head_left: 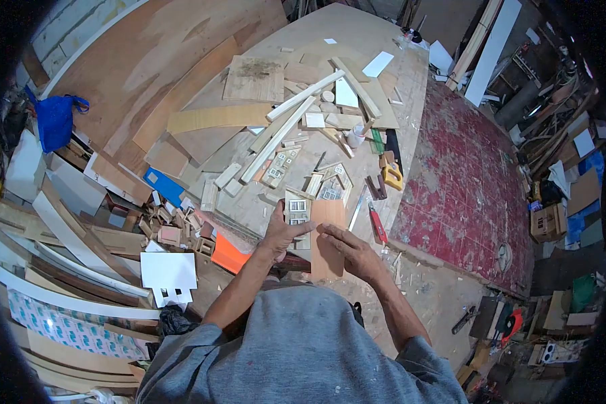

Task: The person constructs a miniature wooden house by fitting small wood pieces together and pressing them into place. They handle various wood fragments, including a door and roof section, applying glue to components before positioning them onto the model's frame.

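My left hand [284, 234] is at the near edge of the workbench, its thumb laid across the lower part of a small model house wall [297, 205] with white-framed windows. It grips this piece; the fingers behind are partly hidden. My right hand [353, 252] holds the right edge of a thin, flat wooden board [328, 232], with fingertips on its face. The board stands right beside the model wall. Just beyond it is another model house part [333, 185] with a gabled top and windows. Further left lies a windowed wall strip [280, 168].
Right of the board lie a red-handled knife [376, 223] and a yellow-handled saw [391, 176]. A white cup [355, 137] with a brush stands further back. Long wooden strips [279, 138] and offcuts cover the bench's middle. An orange sheet [230, 252] is at lower left.
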The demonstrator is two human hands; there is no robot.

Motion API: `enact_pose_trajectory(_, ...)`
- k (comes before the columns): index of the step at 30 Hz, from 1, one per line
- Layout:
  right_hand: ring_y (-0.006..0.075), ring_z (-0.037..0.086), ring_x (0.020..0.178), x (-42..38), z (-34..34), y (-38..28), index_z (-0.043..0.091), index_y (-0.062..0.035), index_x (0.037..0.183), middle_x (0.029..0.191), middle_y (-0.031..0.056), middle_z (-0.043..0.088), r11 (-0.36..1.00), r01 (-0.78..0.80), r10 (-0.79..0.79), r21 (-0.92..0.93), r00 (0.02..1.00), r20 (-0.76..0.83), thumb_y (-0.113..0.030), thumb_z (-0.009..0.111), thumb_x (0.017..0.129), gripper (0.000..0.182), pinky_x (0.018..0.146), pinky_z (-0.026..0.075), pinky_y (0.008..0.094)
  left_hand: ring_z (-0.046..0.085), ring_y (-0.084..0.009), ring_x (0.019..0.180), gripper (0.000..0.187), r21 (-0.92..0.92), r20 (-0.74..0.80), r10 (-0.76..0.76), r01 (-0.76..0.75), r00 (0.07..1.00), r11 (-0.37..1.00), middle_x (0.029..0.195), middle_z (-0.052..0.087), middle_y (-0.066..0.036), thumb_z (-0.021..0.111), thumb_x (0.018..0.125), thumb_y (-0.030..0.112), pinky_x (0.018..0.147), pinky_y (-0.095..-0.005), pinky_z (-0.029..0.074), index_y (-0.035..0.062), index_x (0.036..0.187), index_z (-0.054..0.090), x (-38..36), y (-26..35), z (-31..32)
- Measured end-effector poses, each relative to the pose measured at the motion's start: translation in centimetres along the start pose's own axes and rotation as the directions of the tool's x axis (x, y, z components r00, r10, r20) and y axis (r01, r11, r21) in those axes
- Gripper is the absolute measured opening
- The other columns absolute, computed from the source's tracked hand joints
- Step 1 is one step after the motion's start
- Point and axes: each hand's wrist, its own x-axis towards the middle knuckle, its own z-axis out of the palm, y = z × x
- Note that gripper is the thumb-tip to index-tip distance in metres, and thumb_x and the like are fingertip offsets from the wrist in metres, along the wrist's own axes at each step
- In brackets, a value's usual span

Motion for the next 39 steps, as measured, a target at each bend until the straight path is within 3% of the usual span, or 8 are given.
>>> enact_pose_trajectory(5, 0.0334, 0.037, 0.141, 0.9, -0.9, -1.9, 0.039, -0.0100, 0.147, 0.149, 0.0138, 0.044, 0.999, -0.029, 0.030, -0.032, 1.000, 0.010, 0.021, 0.039, 0.066, 0.087, 0.106, 0.046, 0.0377, 0.063, -0.0170, 0.102, 0.073, -0.007, -0.007, 0.009, -0.009, 1.000, 1.000, 0.112, 0.062, -0.009, 0.085, 0.070, 0.006, 0.088, -0.0320, 0.053, 0.0029, 0.129, 0.042, 0.5, -0.3, -0.1)
enact_pose_trajectory(6, 0.0323, 0.038, 0.140, 1.2, -0.7, -2.4, 0.034, -0.0090, 0.149, 0.150, 0.0133, 0.042, 0.875, -0.174, 0.256, 0.452, 0.958, -0.129, 0.020, 0.040, 0.063, 0.091, 0.106, 0.045, 0.0376, 0.063, -0.0164, 0.100, 0.070, 0.010, -0.013, 0.033, -0.033, 0.999, 0.999, 0.111, 0.062, -0.008, 0.084, 0.070, 0.005, 0.088, -0.0316, 0.053, 0.0033, 0.127, 0.044, 0.4, -0.2, 0.0)
enact_pose_trajectory(7, 0.0312, 0.039, 0.140, 1.2, -0.6, -2.6, 0.030, -0.0080, 0.152, 0.152, 0.0128, 0.039, 0.522, -0.180, 0.508, 0.834, 0.851, -0.134, 0.019, 0.040, 0.060, 0.096, 0.105, 0.045, 0.0375, 0.063, -0.0158, 0.099, 0.067, 0.027, -0.016, 0.055, -0.055, 0.998, 0.998, 0.110, 0.062, -0.007, 0.083, 0.070, 0.004, 0.087, -0.0311, 0.053, 0.0037, 0.125, 0.046, 0.4, -0.2, 0.1)
enact_pose_trajectory(8, 0.0281, 0.047, 0.131, 1.0, -0.5, -1.6, 0.026, -0.0040, 0.152, 0.150, 0.0130, 0.040, 0.355, -0.144, 0.566, 0.924, 0.819, -0.090, 0.016, 0.049, 0.070, 0.087, 0.101, 0.046, 0.0372, 0.063, -0.0158, 0.099, 0.067, 0.027, -0.013, 0.050, -0.050, 0.999, 0.998, 0.110, 0.062, -0.007, 0.083, 0.070, 0.004, 0.087, -0.0311, 0.053, 0.0037, 0.125, 0.046, 0.4, -0.5, 0.2)
enact_pose_trajectory(11, 0.0232, 0.049, 0.127, 1.7, 0.9, -0.5, 0.029, -0.0009, 0.150, 0.144, 0.0149, 0.044, 0.375, -0.260, 0.648, 0.890, 0.760, -0.051, 0.006, 0.056, 0.085, 0.072, 0.097, 0.047, 0.0336, 0.063, -0.0156, 0.099, 0.068, 0.025, 0.005, 0.035, -0.035, 0.999, 0.999, 0.110, 0.062, -0.007, 0.084, 0.068, 0.003, 0.087, -0.0316, 0.054, 0.0032, 0.125, 0.046, 0.7, -1.0, 0.3)
enact_pose_trajectory(12, 0.0179, 0.058, 0.112, 2.1, 1.3, -0.8, 0.042, 0.0017, 0.141, 0.125, 0.0129, 0.060, 0.489, -0.282, 0.637, 0.825, 0.762, -0.117, -0.005, 0.062, 0.092, 0.053, 0.088, 0.049, 0.0289, 0.063, -0.0156, 0.100, 0.066, 0.050, 0.012, 0.045, -0.045, 0.999, 0.998, 0.110, 0.063, -0.007, 0.083, 0.071, 0.005, 0.087, -0.0318, 0.054, 0.0029, 0.125, 0.046, 0.6, -1.1, 0.4)
enact_pose_trajectory(18, 0.0115, 0.063, 0.086, 2.6, 1.7, -0.9, 0.058, 0.0017, 0.122, 0.098, 0.0052, 0.068, 0.383, -0.358, 0.739, 0.851, 0.672, -0.050, -0.006, 0.064, 0.091, 0.032, 0.076, 0.049, 0.0278, 0.059, -0.0158, 0.108, 0.054, -0.073, 0.071, -0.044, 0.049, 0.997, 0.996, 0.116, 0.061, -0.008, 0.071, 0.085, 0.012, 0.094, -0.0331, 0.048, 0.0031, 0.131, 0.045, 0.8, -0.4, 0.1)
enact_pose_trajectory(39, 0.0112, 0.059, 0.083, 3.9, 5.1, 1.3, 0.059, 0.0007, 0.119, 0.099, 0.0050, 0.066, 0.455, -0.365, 0.742, 0.812, 0.660, -0.120, -0.009, 0.064, 0.092, 0.029, 0.073, 0.048, 0.0276, 0.063, -0.0167, 0.102, 0.041, -0.200, -0.012, -0.064, 0.060, 0.998, 0.978, 0.113, 0.062, -0.006, 0.061, 0.091, 0.011, 0.088, -0.0323, 0.052, 0.0057, 0.129, 0.047, 1.3, -3.7, -2.7)
